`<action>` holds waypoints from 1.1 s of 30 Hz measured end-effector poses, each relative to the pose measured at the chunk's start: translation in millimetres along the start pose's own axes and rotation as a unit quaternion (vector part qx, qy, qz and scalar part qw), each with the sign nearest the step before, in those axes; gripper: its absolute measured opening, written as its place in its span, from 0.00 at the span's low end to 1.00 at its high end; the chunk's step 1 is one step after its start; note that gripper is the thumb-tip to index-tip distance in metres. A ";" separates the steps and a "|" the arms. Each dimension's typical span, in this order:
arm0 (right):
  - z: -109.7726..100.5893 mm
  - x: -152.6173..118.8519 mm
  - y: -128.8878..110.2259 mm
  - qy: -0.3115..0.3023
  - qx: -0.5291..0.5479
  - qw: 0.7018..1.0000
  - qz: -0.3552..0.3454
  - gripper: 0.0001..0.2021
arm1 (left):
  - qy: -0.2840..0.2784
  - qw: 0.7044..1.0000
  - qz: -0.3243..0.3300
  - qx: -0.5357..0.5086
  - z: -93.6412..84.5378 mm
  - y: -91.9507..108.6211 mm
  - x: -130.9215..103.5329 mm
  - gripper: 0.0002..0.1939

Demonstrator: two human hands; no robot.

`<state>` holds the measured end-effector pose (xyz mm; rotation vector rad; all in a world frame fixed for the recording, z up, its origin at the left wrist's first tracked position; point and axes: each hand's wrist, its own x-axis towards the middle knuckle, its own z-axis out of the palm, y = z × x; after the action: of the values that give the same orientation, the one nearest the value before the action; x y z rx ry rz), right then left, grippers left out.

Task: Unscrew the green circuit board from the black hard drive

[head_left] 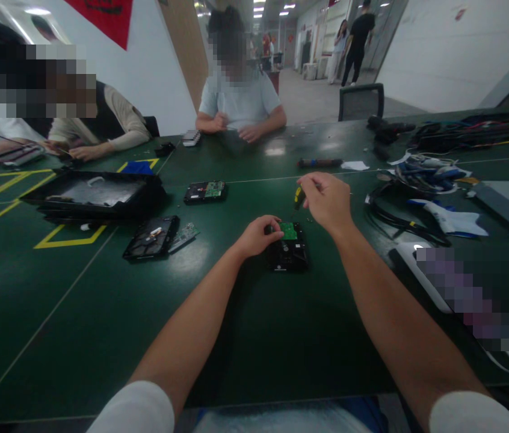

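Observation:
A black hard drive point(291, 260) with a green circuit board point(289, 230) lies on the table in front of me. My left hand point(260, 234) is at its left side, fingers curled and gripping the edge, with the fingertips over the board. Above the drive's far right corner, my right hand point(329, 201) grips a screwdriver point(299, 196) with a yellow and black handle. Its shaft points down toward the drive, but its tip is too faint to place exactly. Tiny screws point(310, 220) appear to lie just beyond the drive.
Left of me are an opened drive case point(151, 238), a loose circuit board point(185, 237), another hard drive point(206, 192) and a black tray point(94, 195). Cables point(430, 174), a blue-white packet point(455, 218) and a white device point(435, 282) lie right. A co-worker point(240, 99) sits opposite.

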<state>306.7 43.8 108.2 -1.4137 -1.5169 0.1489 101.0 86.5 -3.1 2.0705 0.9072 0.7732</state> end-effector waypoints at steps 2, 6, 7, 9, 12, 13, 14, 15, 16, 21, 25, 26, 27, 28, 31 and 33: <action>-0.5 -0.7 -0.8 -0.006 0.010 1.000 0.007 0.16 | 0.001 1.000 0.002 -0.001 0.2 -0.4 -0.1 0.05; -1.8 -1.4 -3.2 -0.011 0.021 1.000 0.011 0.16 | 0.001 1.000 0.012 -0.004 0.4 -1.0 -0.3 0.05; -2.2 -1.4 -3.9 -0.011 0.020 1.000 0.013 0.16 | 0.001 1.000 0.011 -0.004 0.4 -1.1 -0.4 0.05; -2.7 -1.1 -4.8 -0.011 0.019 1.000 0.018 0.16 | 0.000 1.000 0.007 -0.004 0.2 -1.3 -0.7 0.05; -1.5 -0.2 -3.3 -0.015 0.032 0.999 0.035 0.15 | -0.001 1.000 0.008 -0.004 -0.2 -1.0 -1.1 0.05; -0.4 0.3 -1.6 -0.020 0.044 0.998 0.044 0.14 | 0.000 1.000 0.008 -0.004 -0.3 -0.6 -1.2 0.05; 1.0 0.9 0.7 -0.027 0.060 0.996 0.054 0.14 | 0.000 1.000 0.007 -0.004 -0.4 -0.1 -1.2 0.05; 2.5 1.5 3.3 -0.034 0.081 0.994 0.063 0.14 | -0.001 1.000 0.004 -0.004 -0.4 0.6 -1.2 0.05; 3.9 2.3 6.2 -0.038 0.103 0.991 0.070 0.14 | 0.000 1.000 0.001 -0.004 -0.4 1.3 -1.2 0.05; 6.6 5.3 17.4 -0.055 0.139 0.987 0.059 0.18 | 0.002 1.000 0.008 -0.003 -0.3 1.2 -1.0 0.05; 6.2 5.7 19.1 -0.036 0.111 0.991 0.067 0.18 | 0.004 1.000 0.013 0.003 0.2 -2.6 -0.9 0.05; 6.3 5.5 18.7 -0.032 0.112 0.990 0.074 0.18 | 0.004 1.000 0.013 0.003 0.2 -3.0 -0.9 0.05; 6.5 5.3 18.0 -0.033 0.116 0.989 0.080 0.17 | 0.004 1.000 0.012 0.002 0.2 -3.1 -0.9 0.05; 6.7 4.9 17.1 -0.038 0.123 0.988 0.085 0.17 | 0.002 1.000 0.010 0.001 0.1 -2.9 -0.9 0.05; 6.9 3.9 13.8 -0.070 0.154 0.982 0.081 0.17 | -0.001 1.000 0.001 -0.001 -0.3 -0.8 -1.0 0.05; 6.9 3.5 12.0 -0.091 0.175 0.978 0.071 0.20 | 0.000 1.000 0.001 -0.002 -0.3 0.2 -1.1 0.05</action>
<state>310.6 53.8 98.8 -1.2459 -1.4495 0.6183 100.2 85.6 -3.0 2.0688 0.9042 0.7759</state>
